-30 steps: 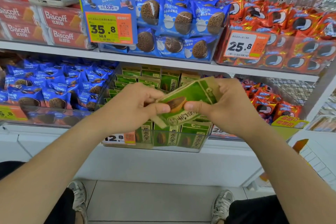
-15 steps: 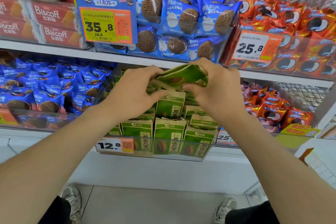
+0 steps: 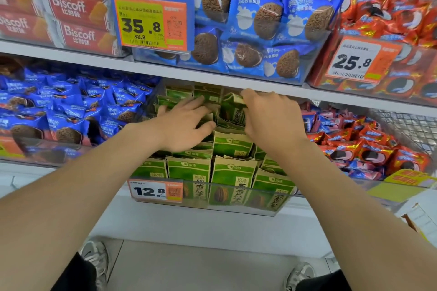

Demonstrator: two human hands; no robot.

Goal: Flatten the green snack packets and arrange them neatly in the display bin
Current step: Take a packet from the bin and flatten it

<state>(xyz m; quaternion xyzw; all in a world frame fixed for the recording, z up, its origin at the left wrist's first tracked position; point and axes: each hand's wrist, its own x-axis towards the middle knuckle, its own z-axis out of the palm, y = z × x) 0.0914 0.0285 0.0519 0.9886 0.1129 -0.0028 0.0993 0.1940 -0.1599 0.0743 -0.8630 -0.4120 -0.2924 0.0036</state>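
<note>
Right hand (image 3: 272, 120) pinches the top of a green packet (image 3: 233, 112) at the back edge of the display bin (image 3: 236, 199). Left hand (image 3: 184, 125), spread flat, presses neighbouring packets (image 3: 169, 101). Risk: shove too hard and the upright front rows (image 3: 189, 171) topple, or the packet wedges in crooked.

A person's two forearms are bare from the wrists down to the lower edge of the frame, and the left hand (image 3: 182, 125) and right hand (image 3: 272, 123) are uncovered too. Black cloth covers the left leg (image 3: 73, 274) and the right leg (image 3: 324, 281), plain and unmarked where it shows. The left shoe (image 3: 94, 257) is a grey-and-white trainer with mesh panels, a dark mark on its side and pale laces. The right shoe (image 3: 299, 275) matches it in colour and cut, though only partly visible.
</note>
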